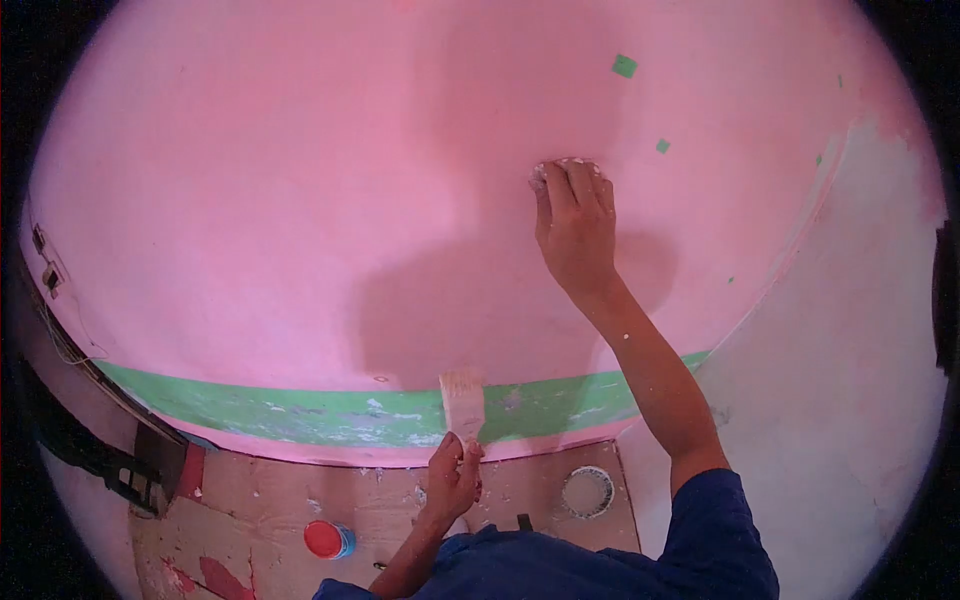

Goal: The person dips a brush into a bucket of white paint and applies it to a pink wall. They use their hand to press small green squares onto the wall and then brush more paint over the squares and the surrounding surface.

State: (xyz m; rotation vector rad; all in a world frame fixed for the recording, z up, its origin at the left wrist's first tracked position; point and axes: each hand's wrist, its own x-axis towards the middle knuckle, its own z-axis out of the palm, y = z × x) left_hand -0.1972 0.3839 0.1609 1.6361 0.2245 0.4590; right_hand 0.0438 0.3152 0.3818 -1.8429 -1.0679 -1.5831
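My left hand is wrapped round the lower end of a wide, pale paintbrush. Its bristles point up and overlap the green band low on the wall. Higher up, my right hand is raised against the pink wall with its fingers curled. White smears cover those fingertips and a whitish edge shows around them; I cannot tell what they grip. Shadows of my head and arm fall on the wall beside the right hand.
A red-topped blue tub and a white-rimmed bucket stand on the stained floor. Small green patches dot the pink wall. At right is a whitish wall; at left, a socket with a hanging wire.
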